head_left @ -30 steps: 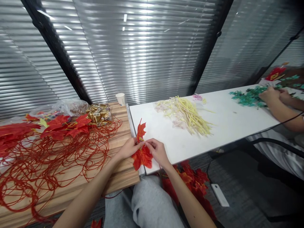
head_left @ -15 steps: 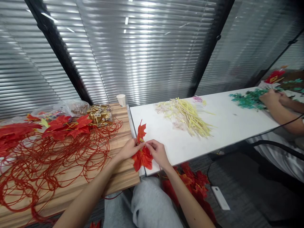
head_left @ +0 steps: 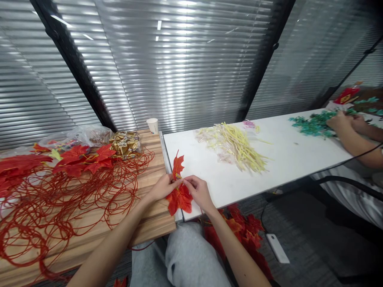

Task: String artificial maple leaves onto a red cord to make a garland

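Left hand point(head_left: 163, 187) and right hand point(head_left: 199, 192) look mid-job, fingers pinching a red-orange, fabric-like maple-leaf sprig point(head_left: 180, 199), not yet set down, thin red cord point(head_left: 89, 195) tangled alongside.

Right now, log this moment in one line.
left hand: pinching red leaves | right hand: pinching them too | red cord: loosely looped on wooden table | yellow strips: on white table

bare left hand point(head_left: 163, 186), right hand point(head_left: 200, 192), forearms point(head_left: 116, 235); loose light grey trousers point(head_left: 193, 255).
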{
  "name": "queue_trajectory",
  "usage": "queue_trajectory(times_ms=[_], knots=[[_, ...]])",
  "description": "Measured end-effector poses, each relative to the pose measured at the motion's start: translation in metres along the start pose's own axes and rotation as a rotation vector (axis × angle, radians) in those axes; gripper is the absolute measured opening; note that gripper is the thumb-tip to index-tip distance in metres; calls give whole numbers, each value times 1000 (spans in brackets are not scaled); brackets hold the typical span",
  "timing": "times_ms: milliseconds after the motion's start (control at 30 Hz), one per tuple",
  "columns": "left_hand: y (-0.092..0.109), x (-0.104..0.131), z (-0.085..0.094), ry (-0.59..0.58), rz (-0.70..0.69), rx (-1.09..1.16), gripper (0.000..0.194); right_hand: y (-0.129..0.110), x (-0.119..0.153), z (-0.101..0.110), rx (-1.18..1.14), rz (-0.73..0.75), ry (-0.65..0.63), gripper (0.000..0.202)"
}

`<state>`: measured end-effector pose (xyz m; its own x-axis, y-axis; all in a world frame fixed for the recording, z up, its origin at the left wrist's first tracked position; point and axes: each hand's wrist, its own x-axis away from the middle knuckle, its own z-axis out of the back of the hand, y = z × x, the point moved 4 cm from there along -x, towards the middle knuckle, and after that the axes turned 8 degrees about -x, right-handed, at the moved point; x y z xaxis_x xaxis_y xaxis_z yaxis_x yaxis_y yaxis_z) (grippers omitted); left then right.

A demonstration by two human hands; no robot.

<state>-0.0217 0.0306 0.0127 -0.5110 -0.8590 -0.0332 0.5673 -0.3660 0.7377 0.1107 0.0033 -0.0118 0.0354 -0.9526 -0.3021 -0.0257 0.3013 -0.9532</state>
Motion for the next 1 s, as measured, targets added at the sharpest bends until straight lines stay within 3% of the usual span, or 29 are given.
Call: queue_trajectory(times_ms=[1000], knots=[[4,1,1,10,18,-69,38,-3,1,1,2,-5,-3,16]])
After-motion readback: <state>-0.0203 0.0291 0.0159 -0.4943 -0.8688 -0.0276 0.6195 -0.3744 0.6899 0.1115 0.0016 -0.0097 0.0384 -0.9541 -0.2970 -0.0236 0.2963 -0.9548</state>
